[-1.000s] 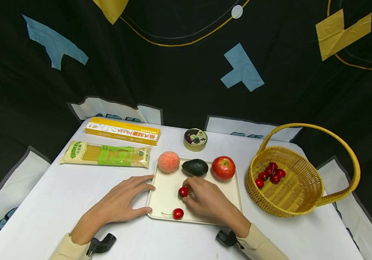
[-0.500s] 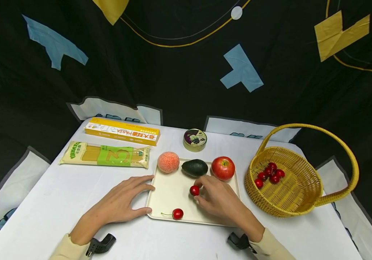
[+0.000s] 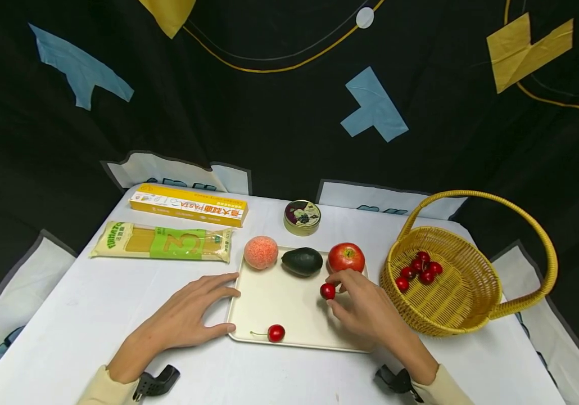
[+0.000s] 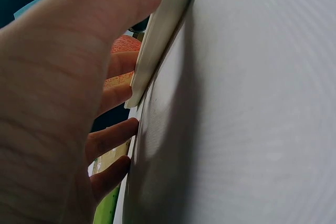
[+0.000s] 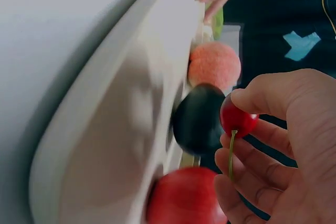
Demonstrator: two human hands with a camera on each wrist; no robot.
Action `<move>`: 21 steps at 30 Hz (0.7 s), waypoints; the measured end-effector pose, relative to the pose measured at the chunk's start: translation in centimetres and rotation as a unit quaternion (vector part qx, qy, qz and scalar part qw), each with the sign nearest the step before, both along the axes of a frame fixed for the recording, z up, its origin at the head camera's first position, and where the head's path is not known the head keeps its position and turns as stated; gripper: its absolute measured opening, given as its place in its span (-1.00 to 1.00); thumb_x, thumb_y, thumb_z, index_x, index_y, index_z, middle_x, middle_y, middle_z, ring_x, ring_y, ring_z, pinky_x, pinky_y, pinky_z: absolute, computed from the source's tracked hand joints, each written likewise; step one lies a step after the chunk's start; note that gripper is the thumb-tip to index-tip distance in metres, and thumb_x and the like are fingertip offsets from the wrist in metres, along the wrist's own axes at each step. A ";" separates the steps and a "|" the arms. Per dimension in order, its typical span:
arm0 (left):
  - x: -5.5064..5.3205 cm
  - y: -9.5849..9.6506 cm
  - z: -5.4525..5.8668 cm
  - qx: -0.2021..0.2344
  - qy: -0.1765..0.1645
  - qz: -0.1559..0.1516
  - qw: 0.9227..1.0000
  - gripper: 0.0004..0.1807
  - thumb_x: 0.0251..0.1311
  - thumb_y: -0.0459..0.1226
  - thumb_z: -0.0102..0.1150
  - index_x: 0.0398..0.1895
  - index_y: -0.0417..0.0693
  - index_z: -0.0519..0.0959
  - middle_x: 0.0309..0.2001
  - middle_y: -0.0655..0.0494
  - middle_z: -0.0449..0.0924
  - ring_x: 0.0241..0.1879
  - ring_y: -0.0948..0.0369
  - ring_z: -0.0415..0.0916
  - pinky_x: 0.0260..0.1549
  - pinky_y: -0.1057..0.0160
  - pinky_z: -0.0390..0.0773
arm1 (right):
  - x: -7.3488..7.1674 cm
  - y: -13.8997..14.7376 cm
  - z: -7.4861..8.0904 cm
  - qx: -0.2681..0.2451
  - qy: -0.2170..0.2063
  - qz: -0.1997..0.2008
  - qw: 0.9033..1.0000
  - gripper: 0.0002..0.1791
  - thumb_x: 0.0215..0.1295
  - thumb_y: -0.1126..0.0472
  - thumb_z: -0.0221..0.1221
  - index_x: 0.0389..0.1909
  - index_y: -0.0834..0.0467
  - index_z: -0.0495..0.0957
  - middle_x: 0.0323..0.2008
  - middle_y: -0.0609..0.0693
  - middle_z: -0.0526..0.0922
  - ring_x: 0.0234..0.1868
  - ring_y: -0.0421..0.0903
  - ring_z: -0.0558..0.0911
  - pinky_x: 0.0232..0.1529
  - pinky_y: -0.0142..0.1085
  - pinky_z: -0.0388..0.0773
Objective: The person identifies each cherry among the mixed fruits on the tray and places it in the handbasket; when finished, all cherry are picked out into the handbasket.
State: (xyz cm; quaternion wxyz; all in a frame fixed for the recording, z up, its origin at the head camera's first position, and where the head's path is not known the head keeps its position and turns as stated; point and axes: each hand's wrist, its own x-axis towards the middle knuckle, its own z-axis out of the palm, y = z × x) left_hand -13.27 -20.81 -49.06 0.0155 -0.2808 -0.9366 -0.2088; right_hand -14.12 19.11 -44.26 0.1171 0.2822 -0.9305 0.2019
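Observation:
My right hand (image 3: 367,306) pinches a red cherry (image 5: 237,117) between thumb and fingers, its green stem hanging down in the right wrist view. It is over the right part of a cream tray (image 3: 289,306). My left hand (image 3: 183,315) lies at the tray's left edge, fingers spread and fingertips at the rim. Another cherry (image 3: 276,333) with a stem lies near the tray's front edge. Along the back of the tray sit a peach (image 3: 261,252), a dark green avocado (image 3: 302,261) and a red apple (image 3: 346,257), the apple partly behind my right hand.
A yellow wicker basket (image 3: 451,329) with a tall handle stands right of the tray, several cherries (image 3: 423,269) inside. A round tin (image 3: 302,217) stands behind the tray. To the left lie a pasta box (image 3: 188,205) and a bag of spaghetti (image 3: 163,241).
My right hand has carried the pinched cherry rightward across the tray, from near its middle toward the apple. My left hand has stayed at the tray's left edge.

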 end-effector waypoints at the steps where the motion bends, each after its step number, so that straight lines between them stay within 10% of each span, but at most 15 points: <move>1: 0.0 0.0 0.0 -0.001 0.000 0.000 1.000 -0.35 0.23 0.30 0.42 0.30 0.30 0.64 0.63 0.20 0.31 0.55 0.01 0.33 0.49 -0.23 0.38 | 0.0 0.3 0.1 -0.001 0.004 -0.002 1.000 -0.54 0.14 0.21 0.57 0.05 0.00 0.63 -0.06 -0.13 0.70 -0.14 -0.19 0.74 -0.25 -0.27 0.72; 13: -0.1 0.1 0.0 0.003 -0.001 0.001 1.000 -0.36 0.22 0.29 0.44 0.31 0.31 0.64 0.63 0.21 0.31 0.56 0.00 0.32 0.50 -0.23 0.36 | -0.3 4.0 1.6 -0.026 0.026 -0.047 0.998 -0.50 0.07 0.36 0.56 0.05 0.05 0.68 -0.18 -0.06 0.72 -0.20 -0.06 0.69 -0.35 -0.31 0.61; 21: 0.0 0.0 -0.1 0.001 0.000 0.002 1.000 -0.36 0.21 0.28 0.44 0.30 0.30 0.64 0.62 0.21 0.32 0.56 0.01 0.32 0.50 -0.22 0.37 | -0.2 6.7 2.4 -0.012 0.024 -0.096 0.995 -0.54 0.13 0.31 0.57 0.06 0.11 0.69 -0.02 0.07 0.75 -0.10 0.06 0.70 -0.16 0.02 0.76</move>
